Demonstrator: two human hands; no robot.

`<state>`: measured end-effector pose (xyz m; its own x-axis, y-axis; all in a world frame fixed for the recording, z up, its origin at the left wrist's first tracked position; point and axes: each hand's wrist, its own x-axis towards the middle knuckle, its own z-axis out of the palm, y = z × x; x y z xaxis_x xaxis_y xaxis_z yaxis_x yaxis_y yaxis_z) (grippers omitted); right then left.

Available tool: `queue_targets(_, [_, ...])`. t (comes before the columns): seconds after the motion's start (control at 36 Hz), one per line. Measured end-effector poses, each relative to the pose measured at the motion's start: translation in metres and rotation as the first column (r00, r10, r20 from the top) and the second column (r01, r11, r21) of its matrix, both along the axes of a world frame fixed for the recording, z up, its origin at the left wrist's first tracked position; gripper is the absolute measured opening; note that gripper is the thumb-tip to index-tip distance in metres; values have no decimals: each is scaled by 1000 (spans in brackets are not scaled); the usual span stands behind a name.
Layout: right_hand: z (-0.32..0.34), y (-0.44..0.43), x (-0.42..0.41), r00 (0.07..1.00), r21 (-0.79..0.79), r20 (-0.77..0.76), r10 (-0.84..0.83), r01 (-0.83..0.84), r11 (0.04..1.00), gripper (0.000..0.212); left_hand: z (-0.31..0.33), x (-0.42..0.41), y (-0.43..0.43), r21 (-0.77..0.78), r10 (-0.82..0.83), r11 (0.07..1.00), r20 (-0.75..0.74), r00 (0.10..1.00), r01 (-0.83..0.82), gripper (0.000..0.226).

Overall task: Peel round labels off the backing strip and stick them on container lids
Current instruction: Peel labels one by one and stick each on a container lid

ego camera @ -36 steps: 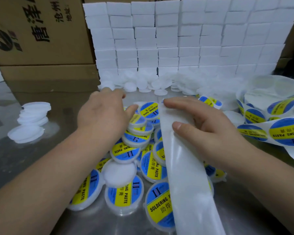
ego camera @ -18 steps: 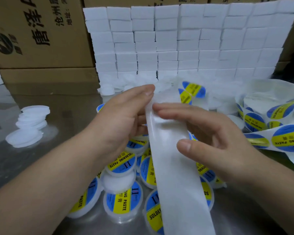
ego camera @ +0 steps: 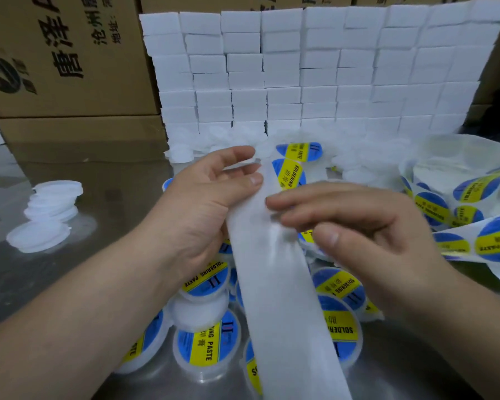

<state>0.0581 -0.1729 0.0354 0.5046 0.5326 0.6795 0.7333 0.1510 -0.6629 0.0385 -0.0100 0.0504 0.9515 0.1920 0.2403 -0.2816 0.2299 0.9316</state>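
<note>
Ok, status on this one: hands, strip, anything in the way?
Left hand pinches strip top. Right hand rests fingers on it. Label half off at top edge. Nothing blocking.

We see the white backing strip (ego camera: 274, 298) running bare and slanted up from the bottom edge. Our left hand (ego camera: 202, 203) pinches its upper part, and the fingers of our right hand (ego camera: 367, 226) touch its face. At its top curls a round blue label (ego camera: 289, 174) with a yellow SOLDERING band. Labelled container lids (ego camera: 207, 342) lie heaped beneath the strip. Plain white lids (ego camera: 52, 197) are stacked well off to the left.
</note>
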Motion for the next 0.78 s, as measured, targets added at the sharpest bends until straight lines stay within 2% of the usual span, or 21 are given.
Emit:
queue_targets(0.06, [-1, 0, 3, 994, 100, -23, -108, 110, 989, 28, 1, 0, -1, -32, 28, 999, 11, 1000, -27, 23])
queue_targets(0.14, [-1, 2, 9, 947, 185, -109, -301, 317, 930, 13, 2, -1, -2, -59, -5, 998, 33, 999, 7, 31])
queue_targets(0.19, [-2, 3, 16, 880, 127, -176, -441, 465, 876, 13, 2, -3, -2, -60, -28, 998, 40, 999, 30, 37])
queue_targets(0.25, [-2, 3, 22, 817, 28, -241, -524, 545, 838, 12, 2, -4, 0, -53, -50, 997, 41, 998, 53, 39])
queue_targets(0.33, [0, 4, 27, 775, -97, -298, -557, 556, 826, 32, 2, -7, 1, -10, -106, 994, 39, 994, 106, 40])
queue_targets(0.44, [3, 2, 26, 768, -122, -329, -549, 542, 832, 41, -2, -8, -2, 165, -129, 979, 66, 989, 117, 35])
queue_targets(0.53, [5, 0, 24, 758, -104, -257, -599, 595, 797, 56, -5, -10, -5, 316, -117, 946, 122, 986, 73, 27])
queue_targets(0.61, [7, 0, 21, 737, -183, -147, -659, 635, 751, 69, -5, -12, -6, 372, -121, 927, 161, 979, 53, 28])
queue_targets(0.67, [7, 0, 20, 739, -216, -118, -663, 633, 743, 70, -5, -13, -8, 406, -134, 912, 179, 975, 51, 29])
queue_targets(0.78, [10, -1, 18, 744, -205, -180, -643, 611, 765, 70, -8, -14, -10, 521, -152, 852, 152, 977, 52, 38])
